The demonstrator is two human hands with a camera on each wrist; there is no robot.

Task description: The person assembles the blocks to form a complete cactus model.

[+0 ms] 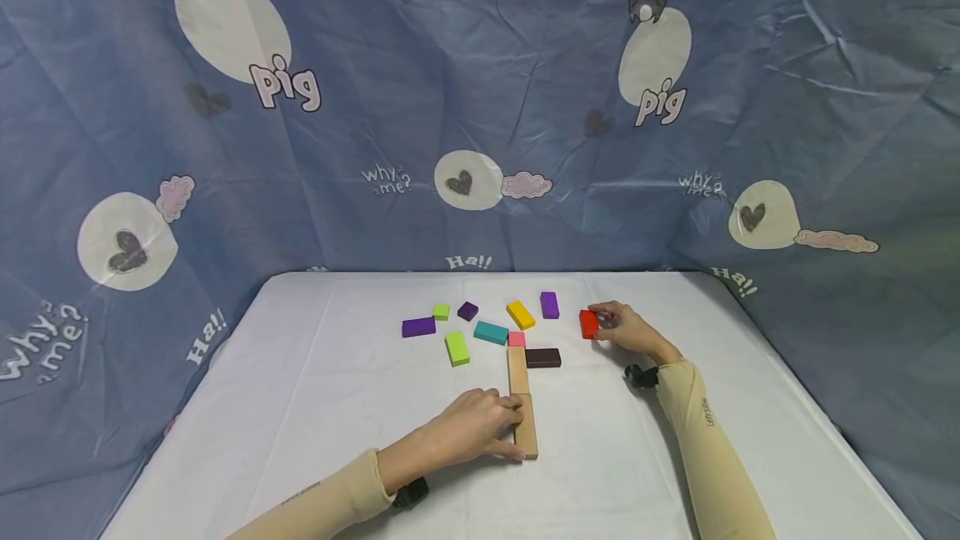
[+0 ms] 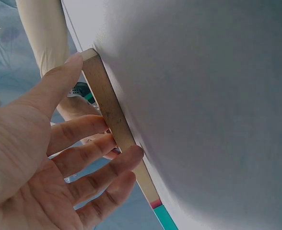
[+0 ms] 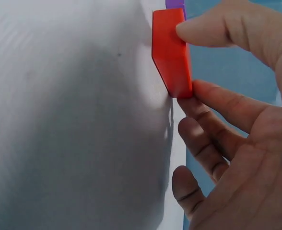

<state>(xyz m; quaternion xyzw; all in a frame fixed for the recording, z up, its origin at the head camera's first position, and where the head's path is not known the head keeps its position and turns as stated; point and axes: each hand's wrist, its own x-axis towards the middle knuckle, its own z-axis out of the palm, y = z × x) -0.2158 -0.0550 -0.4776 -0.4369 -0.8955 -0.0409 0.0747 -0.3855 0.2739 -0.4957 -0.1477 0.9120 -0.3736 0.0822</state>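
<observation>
My left hand (image 1: 472,425) holds a light wooden block (image 1: 528,433), its thumb at the near end and its fingers bent over the block's left side. Beyond that block, end to end, lie a second wooden block (image 1: 517,370) and a small pink block (image 1: 517,339). A dark brown block (image 1: 543,358) lies crosswise at the right of the second wooden block. At the right, a red block (image 1: 588,324) is pinched between thumb and fingers of my right hand (image 1: 632,332). The right wrist view shows the red block (image 3: 170,43) at or close to the table surface.
Around the row on the white table (image 1: 360,407) lie a teal block (image 1: 491,333), a yellow block (image 1: 521,315), a purple block (image 1: 550,305), another purple block (image 1: 418,327), a small dark purple block (image 1: 468,311) and two lime green blocks (image 1: 457,348). A blue printed curtain (image 1: 525,107) hangs behind.
</observation>
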